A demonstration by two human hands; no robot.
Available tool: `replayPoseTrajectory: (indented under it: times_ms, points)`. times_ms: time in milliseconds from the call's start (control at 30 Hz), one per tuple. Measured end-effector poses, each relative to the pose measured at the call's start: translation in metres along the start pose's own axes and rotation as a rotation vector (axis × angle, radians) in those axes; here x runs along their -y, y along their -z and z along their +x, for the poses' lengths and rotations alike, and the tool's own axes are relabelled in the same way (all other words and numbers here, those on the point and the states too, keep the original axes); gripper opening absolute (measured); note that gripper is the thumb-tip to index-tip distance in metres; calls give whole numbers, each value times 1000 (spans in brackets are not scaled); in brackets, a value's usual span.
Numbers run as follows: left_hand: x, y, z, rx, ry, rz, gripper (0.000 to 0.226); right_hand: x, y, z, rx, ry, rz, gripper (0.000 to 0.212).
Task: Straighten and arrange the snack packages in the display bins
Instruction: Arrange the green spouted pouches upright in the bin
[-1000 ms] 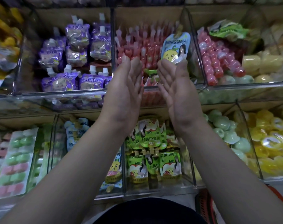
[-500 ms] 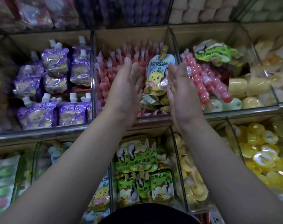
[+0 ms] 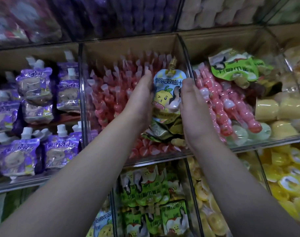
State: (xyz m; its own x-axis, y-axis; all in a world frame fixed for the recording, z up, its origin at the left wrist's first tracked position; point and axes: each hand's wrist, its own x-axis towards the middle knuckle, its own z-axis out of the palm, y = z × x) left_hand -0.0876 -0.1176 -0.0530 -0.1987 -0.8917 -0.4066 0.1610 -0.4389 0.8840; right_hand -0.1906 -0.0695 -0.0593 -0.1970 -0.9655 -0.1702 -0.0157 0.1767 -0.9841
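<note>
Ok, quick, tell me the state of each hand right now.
Left hand: open, straight fingers pressed against the left edge of the blue lemon pouch.
Right hand: open, straight fingers against the pouch's right edge.

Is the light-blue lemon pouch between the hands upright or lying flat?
Upright: the lemon pouch stands spout-up in the pink-tube bin, printed face toward the camera, between the flat left hand and right hand.

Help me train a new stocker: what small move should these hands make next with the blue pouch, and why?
Probably press both palms in and seat the blue pouch lower. It stands upright between the flat left hand and right hand, perched on crumpled pouches among pink jelly sticks.
</note>
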Motion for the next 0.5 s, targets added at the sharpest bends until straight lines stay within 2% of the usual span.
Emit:
replayPoseTrajectory:
  times_ms: [67, 133, 200, 267, 367, 400, 500]
  points:
    - [5, -2, 6, 7, -16, -18, 44, 0, -1, 6, -6, -25, -23, 72]
    - [11, -3, 12, -46, -17, -14, 44, -1, 0, 11, -24, -43, -77, 66]
    - [19, -1, 21, -114, -5, 5, 64, -2, 1, 15, -36, -35, -116, 53]
    - [27, 3, 29, -138, -9, 8, 73, -4, 0, 18, -24, -38, -140, 38]
    - [21, 4, 23, -98, 32, 12, 88, -5, -3, 22, -19, -46, -185, 39]
    - [19, 5, 20, -102, 38, 14, 85, -6, -4, 23, -14, -43, -187, 43]
    - [19, 10, 21, -88, 35, 17, 57, -7, -3, 22, -10, -46, -155, 51]
